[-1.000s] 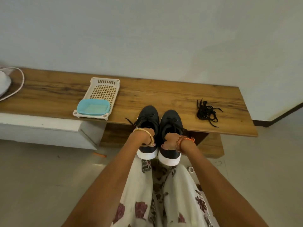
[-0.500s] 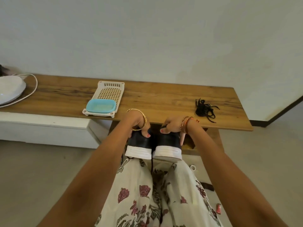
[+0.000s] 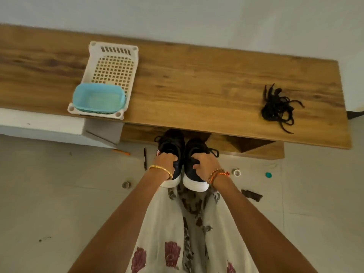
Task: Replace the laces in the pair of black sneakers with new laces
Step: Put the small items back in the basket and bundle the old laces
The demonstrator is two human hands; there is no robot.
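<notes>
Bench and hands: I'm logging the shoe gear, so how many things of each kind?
Sneakers: 2, left and right
Lace bundles: 1
Baskets: 2, white and blue
Total: 5

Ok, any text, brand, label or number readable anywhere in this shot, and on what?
None can be read.
Left sneaker and right sneaker: no logo or size mark shows.
Blue tub and white basket: no label visible.
Pen on the floor: too small to tell.
</notes>
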